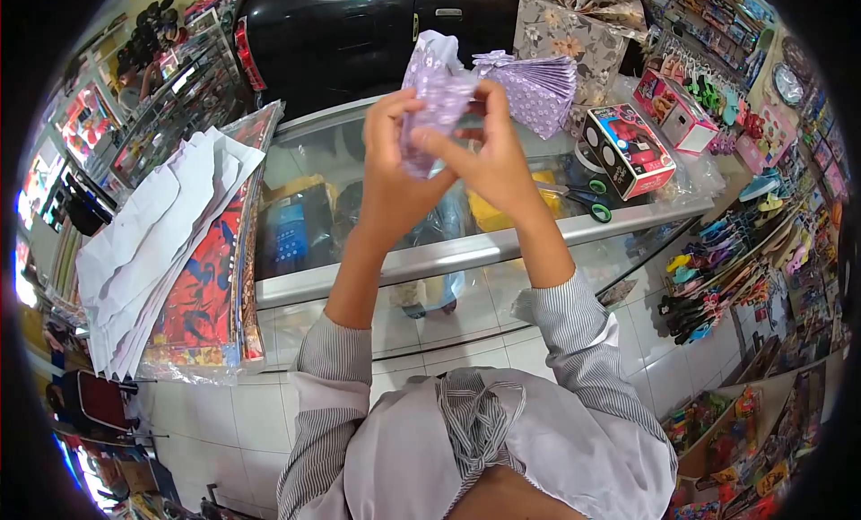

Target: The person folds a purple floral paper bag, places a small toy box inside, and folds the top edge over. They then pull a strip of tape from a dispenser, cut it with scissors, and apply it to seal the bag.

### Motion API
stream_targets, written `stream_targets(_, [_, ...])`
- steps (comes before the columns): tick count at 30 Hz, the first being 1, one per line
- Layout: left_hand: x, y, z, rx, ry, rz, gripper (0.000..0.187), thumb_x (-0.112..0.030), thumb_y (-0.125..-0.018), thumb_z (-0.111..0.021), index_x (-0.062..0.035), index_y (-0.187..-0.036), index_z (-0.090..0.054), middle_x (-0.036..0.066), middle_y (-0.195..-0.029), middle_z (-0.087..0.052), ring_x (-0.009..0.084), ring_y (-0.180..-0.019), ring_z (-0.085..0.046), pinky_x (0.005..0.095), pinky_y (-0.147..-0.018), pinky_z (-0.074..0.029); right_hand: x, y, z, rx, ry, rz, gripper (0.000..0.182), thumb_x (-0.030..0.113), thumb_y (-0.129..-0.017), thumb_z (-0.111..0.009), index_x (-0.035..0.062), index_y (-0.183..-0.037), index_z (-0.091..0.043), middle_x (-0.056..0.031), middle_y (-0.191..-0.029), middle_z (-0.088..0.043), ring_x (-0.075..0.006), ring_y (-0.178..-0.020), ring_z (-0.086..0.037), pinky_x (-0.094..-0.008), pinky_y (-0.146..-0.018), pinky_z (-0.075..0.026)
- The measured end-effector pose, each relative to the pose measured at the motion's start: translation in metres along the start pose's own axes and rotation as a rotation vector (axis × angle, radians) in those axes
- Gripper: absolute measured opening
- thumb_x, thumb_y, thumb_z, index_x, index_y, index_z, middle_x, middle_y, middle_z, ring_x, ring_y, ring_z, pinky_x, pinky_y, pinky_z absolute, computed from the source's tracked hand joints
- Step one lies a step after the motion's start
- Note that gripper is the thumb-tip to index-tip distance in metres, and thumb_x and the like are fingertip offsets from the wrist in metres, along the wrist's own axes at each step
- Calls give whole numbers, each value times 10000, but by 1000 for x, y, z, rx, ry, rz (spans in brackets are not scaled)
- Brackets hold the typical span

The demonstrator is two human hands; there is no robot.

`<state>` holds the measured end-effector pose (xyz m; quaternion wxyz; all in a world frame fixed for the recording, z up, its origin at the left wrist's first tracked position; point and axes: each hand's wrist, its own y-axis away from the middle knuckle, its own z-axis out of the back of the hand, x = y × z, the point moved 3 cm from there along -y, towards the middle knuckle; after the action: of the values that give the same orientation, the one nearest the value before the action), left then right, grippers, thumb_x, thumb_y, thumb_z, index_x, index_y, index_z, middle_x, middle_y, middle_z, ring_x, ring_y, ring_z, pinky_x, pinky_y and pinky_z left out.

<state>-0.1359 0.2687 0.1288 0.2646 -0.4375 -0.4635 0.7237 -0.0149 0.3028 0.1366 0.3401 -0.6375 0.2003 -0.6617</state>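
Above the glass counter (314, 143), both my hands grip a crumpled piece of purple flower-patterned wrapping paper (435, 94). My left hand (390, 175) is closed round its left side. Opposite it, my right hand (495, 166) pinches the paper, with the thumb across the front; the paper's edges are slightly blurred. Just beyond my right hand is a pleated purple paper fan (543, 90) in the same pattern. Scissors (599, 200) with dark and green handles lie on the glass to the right, partly beside a boxed toy (628, 151).
Behind the fan stands a floral-wrapped package (565, 40). A pink box (677, 112) sits at the counter's right end. White paper sheets (161, 224) lie on colorful wrapping sheets (211, 291) at left. Hanging goods (717, 269) crowd the right side; a black car (350, 36) is beyond.
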Motion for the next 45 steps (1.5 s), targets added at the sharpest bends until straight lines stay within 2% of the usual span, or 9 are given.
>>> stream_targets(4, [4, -3, 12, 156, 383, 183, 570, -42, -698, -723, -56, -1188, -432, 102, -1256, -439, 237, -1185, -421, 383, -964, -386, -12, -14, 20, -39, -221, -54, 502, 111, -752, -718, 18, -1151, -429, -61, -990, -570, -115, -889, -563, -241, -749, -464])
stream_targets(7, [23, -12, 29, -128, 157, 194, 554, -28, -730, -705, -40, -1200, -411, 119, -1262, -434, 248, -1225, -395, 380, -1001, -359, -12, -25, 32, 9, -349, -22, 462, 15, -784, -639, 15, -1186, -412, -69, -991, -599, -103, -847, -577, -223, -738, -464])
stream_targets(9, [33, -19, 34, -100, 244, 233, 557, -30, -743, -702, -31, -1207, -394, 132, -1263, -432, 248, -1210, -413, 365, -1007, -354, -7, -27, 34, 45, -438, -14, 451, -33, -796, -587, 14, -1184, -363, -74, -999, -571, -112, -894, -565, -239, -759, -465])
stream_targets(14, [41, -24, 27, 3, 562, 329, 471, 21, -775, -666, -6, -1156, -390, 114, -1106, -497, 154, -969, -547, 256, -841, -464, -13, -25, 24, -60, -445, 168, 395, -32, -790, -622, 25, -1079, -358, -62, -992, -506, -112, -955, -521, -244, -802, -443])
stream_targets(23, [42, -32, 23, -9, 569, 272, 322, 40, -778, -659, 10, -1039, -473, 82, -1003, -532, 126, -939, -544, 245, -801, -475, -25, -35, 47, 66, -379, 80, 310, -17, -776, -670, 38, -987, -450, -34, -927, -542, -81, -895, -540, -215, -766, -454])
stream_targets(33, [39, -26, 31, 119, 698, 153, 287, 132, -676, -689, -36, -759, -472, 218, -1215, -501, 272, -1094, -530, 371, -890, -463, -25, -25, 62, 177, -562, 177, 326, -63, -743, -688, 43, -945, -456, -36, -888, -549, -118, -888, -556, -255, -792, -468])
stream_targets(40, [12, -7, 41, 286, 604, -13, 320, 147, -568, -751, -29, -662, -500, 257, -1172, -524, 342, -1129, -519, 470, -911, -459, -4, 0, 65, 355, -498, 329, 365, -63, -702, -715, 63, -900, -436, -199, -1081, -592, -229, -1057, -556, -338, -898, -434])
stream_targets(41, [11, -8, 41, 316, 566, -115, 383, 142, -572, -753, -40, -805, -508, 268, -1179, -520, 337, -1110, -535, 439, -909, -460, -3, 2, 67, 377, -468, 341, 362, -63, -708, -709, 65, -900, -431, -221, -1111, -582, -239, -1078, -550, -343, -906, -429])
stream_targets(45, [3, -17, 30, 122, 644, 123, 624, 130, -636, -727, -49, -1128, -389, 248, -1083, -587, 287, -1069, -565, 360, -872, -477, -7, -4, 66, 324, -403, 244, 406, -63, -720, -695, 65, -917, -363, -269, -1082, -574, -298, -1083, -552, -393, -923, -428])
